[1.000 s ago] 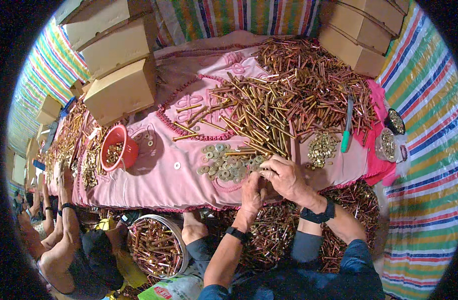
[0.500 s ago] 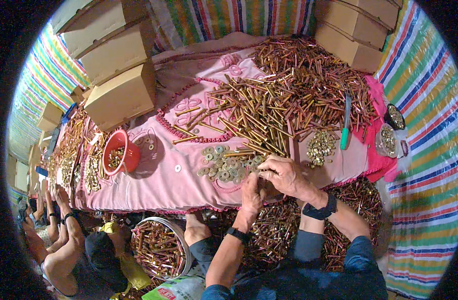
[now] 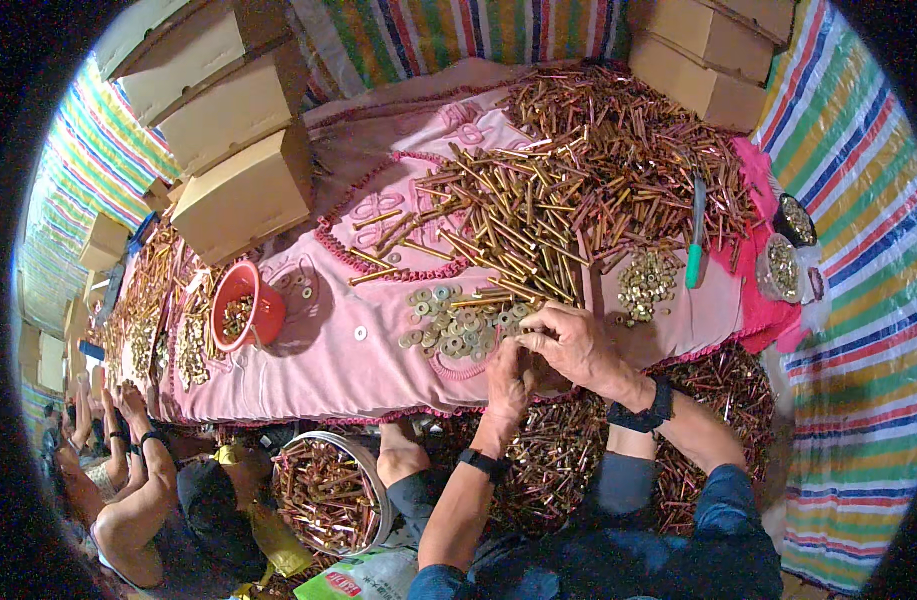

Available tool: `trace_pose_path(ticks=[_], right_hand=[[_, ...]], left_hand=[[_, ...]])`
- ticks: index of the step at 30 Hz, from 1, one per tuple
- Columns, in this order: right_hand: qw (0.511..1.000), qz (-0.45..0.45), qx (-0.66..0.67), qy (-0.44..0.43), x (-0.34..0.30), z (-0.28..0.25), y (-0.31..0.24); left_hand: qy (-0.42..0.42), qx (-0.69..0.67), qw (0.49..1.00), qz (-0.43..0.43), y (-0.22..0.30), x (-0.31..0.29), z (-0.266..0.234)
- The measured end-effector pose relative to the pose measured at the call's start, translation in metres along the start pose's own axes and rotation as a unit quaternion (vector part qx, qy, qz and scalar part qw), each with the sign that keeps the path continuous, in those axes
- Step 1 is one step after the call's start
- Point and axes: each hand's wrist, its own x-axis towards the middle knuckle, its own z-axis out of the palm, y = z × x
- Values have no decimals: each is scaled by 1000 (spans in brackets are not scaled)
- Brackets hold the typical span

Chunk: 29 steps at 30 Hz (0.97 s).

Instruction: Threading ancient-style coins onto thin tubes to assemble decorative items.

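Note:
My left hand (image 3: 511, 372) and my right hand (image 3: 575, 343) meet over the near edge of a table covered with a pink cloth (image 3: 308, 380). Fingers on both are curled and pressed together; whatever lies between them is too small or hidden to make out. Just beyond my left hand lies a pile of flat round washers (image 3: 453, 330). Long brass-coloured bolts (image 3: 518, 230) are heaped behind the washers. To the right of my right hand sits a small pile of nuts (image 3: 646, 288).
A green-handled knife (image 3: 695, 240) lies at the right, near a clear bag of small parts (image 3: 779, 270). A red basket (image 3: 263, 310) stands at left, below stacked cardboard boxes (image 3: 243, 200). A bucket of bolts (image 3: 386, 500) is under the table edge. Another person (image 3: 138, 520) works at far left.
Both hands stay together at nearly the same spot, with only slight finger movement. The whole view has shifted a little.

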Motion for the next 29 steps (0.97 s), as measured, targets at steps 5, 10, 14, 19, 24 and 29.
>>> trace_pose_path(ticks=[5, 10, 14, 19, 24, 29], right_hand=[[999, -16, -51, 9, -4, 0, 5], [988, -121, -90, -16, -3, -6, 10], [994, -99, -47, -20, -2, -15, 15], [988, -141, -55, -17, 7, 9, 9], [999, -20, -36, 32, -5, -2, 26], [980, 112, 155, 50, -9, 35, 58]], left_hand=[[-18, -5, 1000, -20, 0, -1, -2], [-1, -1, 1000, -7, 2, 0, 3], [-2, 5, 1000, -25, 10, 6, 12], [-4, -11, 999, -38, 2, 1, 0], [-57, -38, 997, -18, -2, 8, 14], [-10, -26, 1000, -6, -37, -13, 4]])
